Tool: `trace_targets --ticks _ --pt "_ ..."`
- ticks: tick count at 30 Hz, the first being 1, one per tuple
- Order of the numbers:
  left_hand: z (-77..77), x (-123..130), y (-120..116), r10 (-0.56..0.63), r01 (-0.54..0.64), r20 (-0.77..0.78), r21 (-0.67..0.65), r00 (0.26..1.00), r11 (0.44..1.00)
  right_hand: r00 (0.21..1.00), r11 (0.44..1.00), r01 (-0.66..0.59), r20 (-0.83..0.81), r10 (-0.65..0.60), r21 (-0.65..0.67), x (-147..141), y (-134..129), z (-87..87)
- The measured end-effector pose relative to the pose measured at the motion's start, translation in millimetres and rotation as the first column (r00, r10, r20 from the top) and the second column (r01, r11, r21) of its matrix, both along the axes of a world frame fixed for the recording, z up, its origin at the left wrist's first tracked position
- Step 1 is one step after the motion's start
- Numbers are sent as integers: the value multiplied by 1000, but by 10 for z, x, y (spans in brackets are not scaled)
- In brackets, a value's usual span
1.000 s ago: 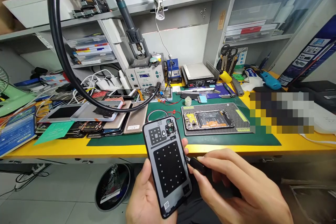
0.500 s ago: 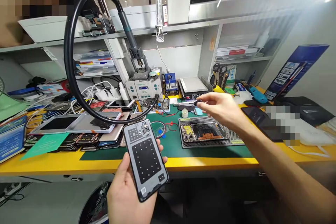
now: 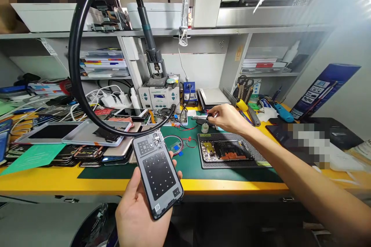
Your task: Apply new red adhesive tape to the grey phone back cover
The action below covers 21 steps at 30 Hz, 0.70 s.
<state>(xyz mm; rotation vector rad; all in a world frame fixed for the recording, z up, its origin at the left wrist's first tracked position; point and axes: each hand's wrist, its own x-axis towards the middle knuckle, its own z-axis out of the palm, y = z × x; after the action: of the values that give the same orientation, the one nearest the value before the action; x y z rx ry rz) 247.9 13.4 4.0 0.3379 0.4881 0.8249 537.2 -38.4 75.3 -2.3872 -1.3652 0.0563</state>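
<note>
In my left hand (image 3: pixel 145 204) lies a phone back cover (image 3: pixel 159 173), tilted with its grey and black inner side up; my fingers wrap its right edge. My right hand (image 3: pixel 224 119) reaches over the bench with thumb and fingers pinched together around a small dark piece, too small to name. Just below those fingertips stands a small pale jar (image 3: pixel 205 127), and a dark-handled tool lies beside it. Closer to me, under my right forearm, an opened phone (image 3: pixel 227 150) rests on a grey perforated pad (image 3: pixel 261 154), its circuit board and battery area exposed.
A hot-air station (image 3: pixel 159 97) stands at the back, its thick black hose (image 3: pixel 74 58) looping over the left side. Stacked phones and trays (image 3: pixel 95 133) crowd the left of the green mat (image 3: pixel 185 171). Scissors (image 3: pixel 242 85) and a light-blue tool (image 3: pixel 283 112) sit at the right.
My right hand has moved left and down towards the small jar, its fingers more curled. The back cover stays in my left hand, nearly still. The view has shifted slightly.
</note>
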Motion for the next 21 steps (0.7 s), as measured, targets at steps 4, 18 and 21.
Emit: trace_targets --ticks 4,18,21 --pt "1 13 2 -21 21 12 -40 1000 999 999 996 -43 20 45 -78 18 89 -4" --pt "-198 13 96 -218 193 244 122 945 974 998 996 -22 -58 17 -92 61 77 71" --pt "-232 20 132 -239 207 261 144 935 968 992 997 4 -126 -14 -72 45 43 82"
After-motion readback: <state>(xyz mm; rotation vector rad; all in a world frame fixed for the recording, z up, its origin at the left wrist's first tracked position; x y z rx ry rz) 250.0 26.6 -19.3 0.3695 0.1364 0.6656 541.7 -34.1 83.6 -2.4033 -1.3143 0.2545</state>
